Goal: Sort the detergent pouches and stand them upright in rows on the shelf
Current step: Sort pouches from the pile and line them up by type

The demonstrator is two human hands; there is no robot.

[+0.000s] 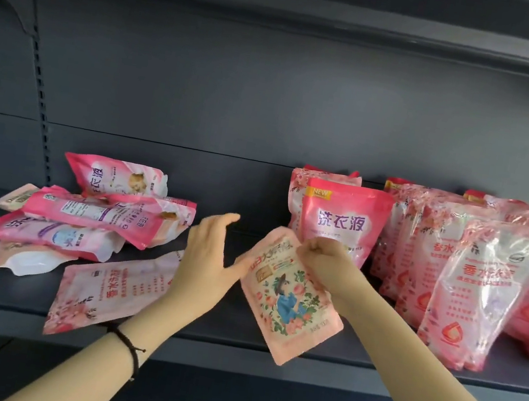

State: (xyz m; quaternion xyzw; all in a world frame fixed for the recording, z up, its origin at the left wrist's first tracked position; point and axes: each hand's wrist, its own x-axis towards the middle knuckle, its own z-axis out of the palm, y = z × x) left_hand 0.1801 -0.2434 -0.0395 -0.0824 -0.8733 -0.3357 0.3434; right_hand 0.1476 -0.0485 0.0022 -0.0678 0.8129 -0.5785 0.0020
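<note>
- Shelf (208,330): a bare strip runs from the back wall to the front edge at mid-length, and both hands are in it.
- Right hand (322,261): fingers curled, pinching the top edge of the floral pouch (288,301), which hangs tilted with its lower corner over the front edge.
- Left hand (208,260): fingers straight and spread, thumb against the floral pouch's left edge.
- Left end: heap of pouches (90,218) lying flat, with a flat pouch (110,287) overhanging the front edge.
- Right end: upright rows (472,281) running from the back towards the front edge, and a pink pouch (343,219) standing just behind the right hand.
</note>
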